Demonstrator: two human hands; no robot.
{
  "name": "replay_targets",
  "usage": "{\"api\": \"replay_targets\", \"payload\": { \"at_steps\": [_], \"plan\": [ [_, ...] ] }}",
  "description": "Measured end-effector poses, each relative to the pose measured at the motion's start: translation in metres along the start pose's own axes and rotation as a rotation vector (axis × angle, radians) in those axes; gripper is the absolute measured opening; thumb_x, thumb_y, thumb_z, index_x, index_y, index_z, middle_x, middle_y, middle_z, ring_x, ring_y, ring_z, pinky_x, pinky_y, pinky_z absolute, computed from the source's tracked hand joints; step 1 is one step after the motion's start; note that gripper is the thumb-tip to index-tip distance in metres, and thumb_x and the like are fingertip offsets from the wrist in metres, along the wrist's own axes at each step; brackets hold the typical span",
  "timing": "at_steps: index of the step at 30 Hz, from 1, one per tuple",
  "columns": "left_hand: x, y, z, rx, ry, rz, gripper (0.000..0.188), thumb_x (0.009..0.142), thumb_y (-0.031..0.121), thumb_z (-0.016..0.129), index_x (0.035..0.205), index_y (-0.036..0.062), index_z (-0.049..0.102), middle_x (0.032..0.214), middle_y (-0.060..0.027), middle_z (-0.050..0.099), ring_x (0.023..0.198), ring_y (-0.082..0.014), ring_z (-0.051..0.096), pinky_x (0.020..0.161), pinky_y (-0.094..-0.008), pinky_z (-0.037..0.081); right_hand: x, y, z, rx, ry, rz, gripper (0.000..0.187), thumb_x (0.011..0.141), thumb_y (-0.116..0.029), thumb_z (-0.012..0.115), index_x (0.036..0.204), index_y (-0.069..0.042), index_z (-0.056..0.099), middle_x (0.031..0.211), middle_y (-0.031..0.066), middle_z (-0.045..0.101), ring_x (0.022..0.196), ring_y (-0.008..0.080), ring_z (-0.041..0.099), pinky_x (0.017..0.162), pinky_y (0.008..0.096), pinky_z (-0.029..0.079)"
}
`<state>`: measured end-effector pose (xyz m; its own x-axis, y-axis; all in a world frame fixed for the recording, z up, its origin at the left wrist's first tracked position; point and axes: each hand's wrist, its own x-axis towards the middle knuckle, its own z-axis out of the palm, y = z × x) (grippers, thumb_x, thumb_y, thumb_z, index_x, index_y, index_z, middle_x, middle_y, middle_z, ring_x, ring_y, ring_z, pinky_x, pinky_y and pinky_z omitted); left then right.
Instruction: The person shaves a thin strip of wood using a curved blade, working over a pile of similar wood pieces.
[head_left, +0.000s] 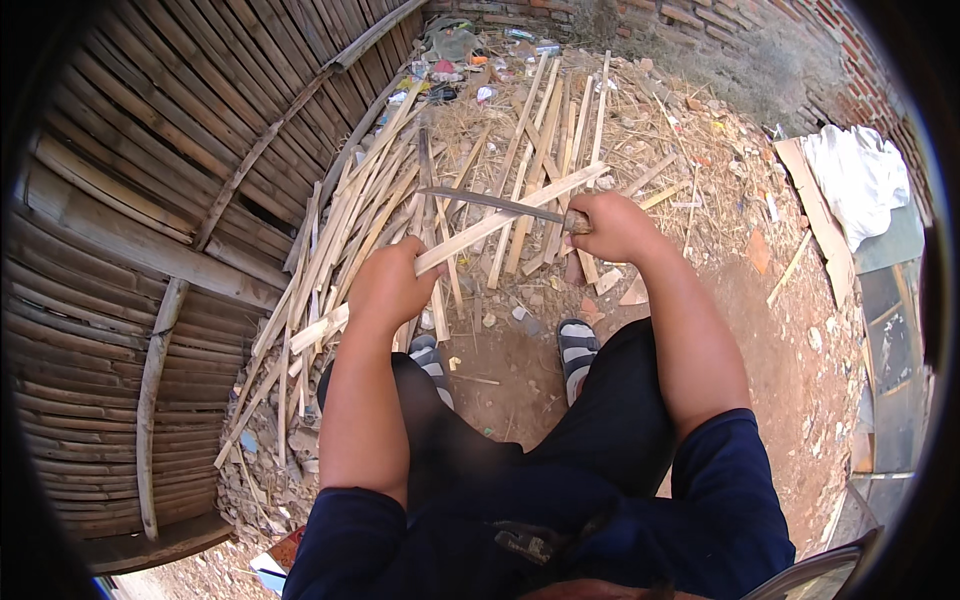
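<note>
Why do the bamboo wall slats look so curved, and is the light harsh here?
Head view: the fisheye lens bends the bamboo wall toward the rim, and the corners go black. Hard sunlight falls on the left hand, the right hand, the bamboo strip and the knife; the white cloth nearly blows out. The centre stays sharp.

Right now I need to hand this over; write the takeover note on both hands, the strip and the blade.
Left hand: closed around a long bamboo strip, held slanting across the front.
Right hand: closed on the handle of a long knife, blade pointing left, lying over the strip.
Done: many split strips lie in the pile of strips ahead and to the left, by the woven fence.
Left: the strip in hand shows no finished cut that I can see.
</note>
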<state>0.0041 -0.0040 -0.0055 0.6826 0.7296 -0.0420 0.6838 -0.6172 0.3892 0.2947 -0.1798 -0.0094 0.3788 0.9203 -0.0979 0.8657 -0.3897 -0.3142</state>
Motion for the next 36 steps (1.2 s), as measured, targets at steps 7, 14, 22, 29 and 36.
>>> {"api": "replay_targets", "payload": {
  "at_steps": [7, 14, 22, 29, 36],
  "plan": [
    [-0.001, 0.003, -0.002, -0.04, 0.033, 0.005, 0.035, 0.091, 0.037, 0.082, 0.111, 0.0092, 0.077, 0.095, -0.0201, 0.077, 0.094, -0.0415, 0.073, 0.083, -0.0494, 0.056, 0.004, 0.025, 0.004, 0.167, 0.042, 0.01, 0.049, 0.081, -0.032, 0.088, 0.116, 0.0, 0.073, 0.106, 0.0237, 0.076, 0.103, 0.0424, 0.072, 0.091, 0.0499, 0.056],
    [-0.001, 0.003, -0.003, -0.013, 0.045, 0.026, 0.034, 0.091, 0.036, 0.081, 0.111, 0.0091, 0.077, 0.095, -0.0204, 0.077, 0.095, -0.0422, 0.073, 0.085, -0.0508, 0.057, 0.0, 0.018, 0.0, 0.058, 0.054, 0.028, 0.044, 0.084, -0.03, 0.085, 0.114, -0.001, 0.073, 0.106, 0.0254, 0.075, 0.105, 0.0438, 0.072, 0.093, 0.0513, 0.056],
    [-0.002, 0.003, -0.002, -0.059, 0.052, 0.02, 0.032, 0.091, 0.036, 0.081, 0.107, 0.0088, 0.075, 0.098, -0.0193, 0.077, 0.096, -0.0424, 0.072, 0.082, -0.0522, 0.057, 0.004, 0.01, 0.0, 0.161, -0.016, -0.061, 0.048, 0.082, -0.034, 0.088, 0.115, -0.002, 0.074, 0.101, 0.0243, 0.075, 0.101, 0.0419, 0.073, 0.089, 0.0497, 0.056],
    [0.0, 0.003, 0.0, -0.034, 0.073, 0.045, 0.032, 0.092, 0.036, 0.08, 0.107, 0.0087, 0.075, 0.098, -0.0192, 0.077, 0.096, -0.0418, 0.073, 0.082, -0.0523, 0.057, 0.002, 0.038, 0.004, 0.171, 0.12, 0.06, 0.05, 0.082, -0.032, 0.087, 0.117, 0.001, 0.074, 0.104, 0.0268, 0.075, 0.103, 0.0446, 0.072, 0.092, 0.0498, 0.056],
    [0.002, -0.002, 0.002, -0.041, 0.058, 0.045, 0.032, 0.091, 0.037, 0.081, 0.108, 0.0096, 0.076, 0.095, -0.02, 0.077, 0.093, -0.0417, 0.073, 0.081, -0.0516, 0.057, 0.003, 0.002, 0.001, 0.074, -0.076, -0.023, 0.053, 0.083, -0.034, 0.087, 0.126, -0.006, 0.074, 0.107, 0.023, 0.076, 0.104, 0.0426, 0.073, 0.093, 0.0487, 0.057]
  ]
}}
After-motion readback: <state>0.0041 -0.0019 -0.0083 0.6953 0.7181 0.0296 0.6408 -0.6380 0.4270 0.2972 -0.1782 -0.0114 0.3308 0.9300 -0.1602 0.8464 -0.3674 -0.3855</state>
